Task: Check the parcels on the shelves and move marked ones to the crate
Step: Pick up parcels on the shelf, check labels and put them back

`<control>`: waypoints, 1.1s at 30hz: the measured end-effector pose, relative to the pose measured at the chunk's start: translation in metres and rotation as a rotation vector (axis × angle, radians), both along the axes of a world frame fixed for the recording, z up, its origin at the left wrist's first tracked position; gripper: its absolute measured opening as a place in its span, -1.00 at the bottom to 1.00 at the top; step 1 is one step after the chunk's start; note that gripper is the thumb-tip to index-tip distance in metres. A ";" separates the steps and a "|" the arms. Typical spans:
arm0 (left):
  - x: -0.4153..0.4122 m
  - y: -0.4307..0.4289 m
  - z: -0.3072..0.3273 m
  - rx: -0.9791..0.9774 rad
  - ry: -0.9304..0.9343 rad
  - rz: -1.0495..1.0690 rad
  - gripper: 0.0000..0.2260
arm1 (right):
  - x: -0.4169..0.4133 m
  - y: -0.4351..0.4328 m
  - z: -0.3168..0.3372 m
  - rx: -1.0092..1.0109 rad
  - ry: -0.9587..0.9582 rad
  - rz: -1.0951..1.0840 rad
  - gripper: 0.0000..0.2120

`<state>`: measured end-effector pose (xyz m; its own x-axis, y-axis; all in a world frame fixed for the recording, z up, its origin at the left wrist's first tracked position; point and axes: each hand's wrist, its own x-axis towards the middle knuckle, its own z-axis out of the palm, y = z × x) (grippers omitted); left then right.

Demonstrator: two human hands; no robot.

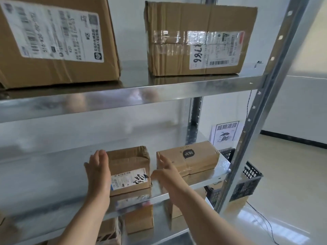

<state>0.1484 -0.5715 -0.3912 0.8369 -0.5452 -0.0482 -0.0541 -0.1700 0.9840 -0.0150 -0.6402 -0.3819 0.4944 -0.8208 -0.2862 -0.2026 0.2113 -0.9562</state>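
A metal shelving rack (123, 101) stands against a pale wall, with a black crate (247, 181) on the floor at its right end. On the middle shelf sits a small, creased cardboard parcel (130, 167); its white shipping label bears a barcode and black handwritten marks. The left hand (97, 171) lies open and flat against its left side; the right hand (163, 171), fingers spread, is at its right edge, blurred. Beside it lies a flat brown parcel (189, 159). Above, 1 box (200, 39) shows "9866" handwritten. A wall sign (225, 132) reads "超期退回".
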 end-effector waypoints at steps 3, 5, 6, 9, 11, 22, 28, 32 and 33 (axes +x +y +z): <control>-0.027 -0.007 0.018 -0.069 -0.125 0.005 -0.15 | -0.018 -0.006 0.009 -0.061 0.024 -0.020 -0.40; -0.045 -0.015 0.024 -0.113 -0.127 0.035 -0.38 | -0.031 -0.015 0.015 -0.112 0.039 -0.049 -0.36; -0.055 -0.023 0.027 -0.147 -0.083 0.019 -0.45 | -0.037 -0.023 0.017 -0.140 0.048 -0.056 -0.35; -0.076 -0.046 0.025 -0.180 0.027 -0.146 -0.24 | -0.054 -0.039 0.022 -0.231 0.090 -0.067 -0.39; -0.089 -0.065 0.017 -0.167 0.015 -0.170 -0.18 | -0.065 -0.055 0.020 -0.298 0.114 -0.078 -0.42; -0.137 -0.128 -0.027 0.069 -0.046 -0.175 -0.31 | -0.122 -0.148 -0.012 -0.520 0.562 0.007 -0.28; -0.133 -0.148 -0.046 0.119 -0.030 -0.159 -0.36 | -0.126 -0.172 -0.030 -0.391 0.639 0.028 -0.28; -0.131 -0.155 -0.046 0.190 -0.072 -0.154 -0.37 | -0.125 -0.178 -0.040 -0.326 0.588 0.025 -0.24; -0.130 -0.156 -0.047 0.228 -0.103 -0.141 -0.37 | -0.124 -0.179 -0.044 -0.327 0.573 0.025 -0.23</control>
<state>0.0180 -0.7275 -0.4382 0.7605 -0.6413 -0.1015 -0.1908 -0.3700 0.9092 -0.1391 -0.8197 -0.4258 0.3581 -0.9003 -0.2475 -0.6999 -0.0834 -0.7093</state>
